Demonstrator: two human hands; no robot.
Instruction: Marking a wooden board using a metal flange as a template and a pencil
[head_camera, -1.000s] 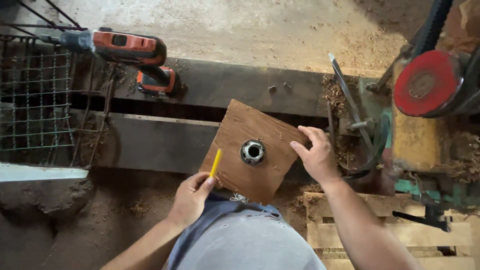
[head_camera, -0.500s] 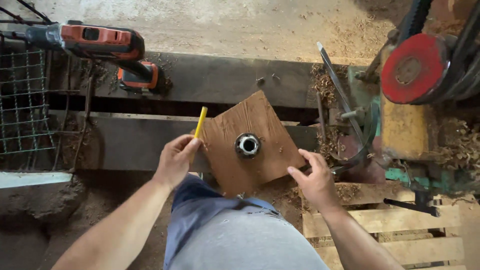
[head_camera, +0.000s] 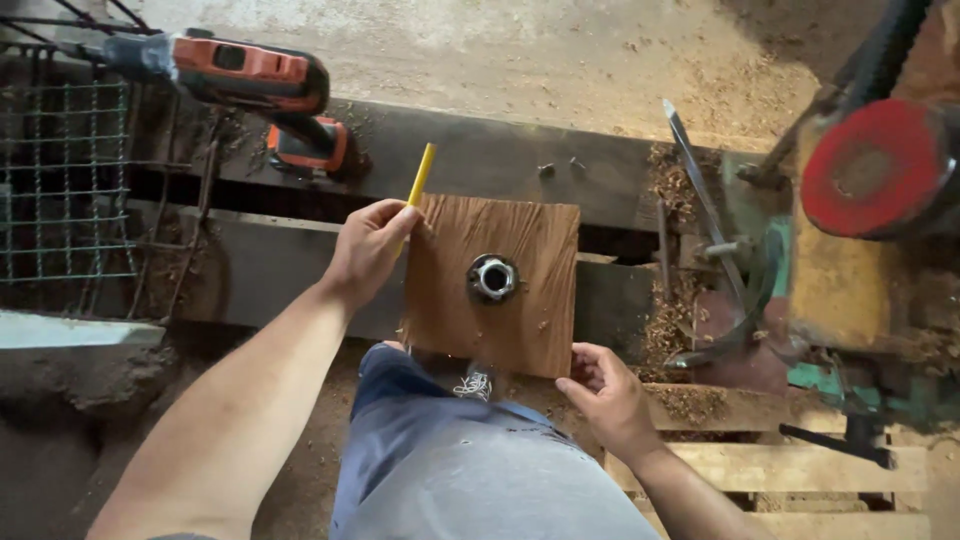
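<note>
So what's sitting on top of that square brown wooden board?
A round metal ring part sits on the square brown wooden board, with bits of sawdust. What lies beneath the ring is hidden.

You have an orange cordless drill (head_camera: 262, 92) lying on the dark beam (head_camera: 480, 160), wire mesh (head_camera: 65, 180) at far left, a red wheel (head_camera: 872, 168) at right, and a pallet (head_camera: 800, 470) below it.

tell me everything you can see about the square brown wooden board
The square brown wooden board looks like thin plywood with wavy grain and specks of sawdust. It lies flat across the dark beams, edges roughly square to the view. A round metal ring fitting sits at its middle. The left hand, holding a yellow pencil, touches its upper left corner; the right hand grips its lower right corner.
</note>
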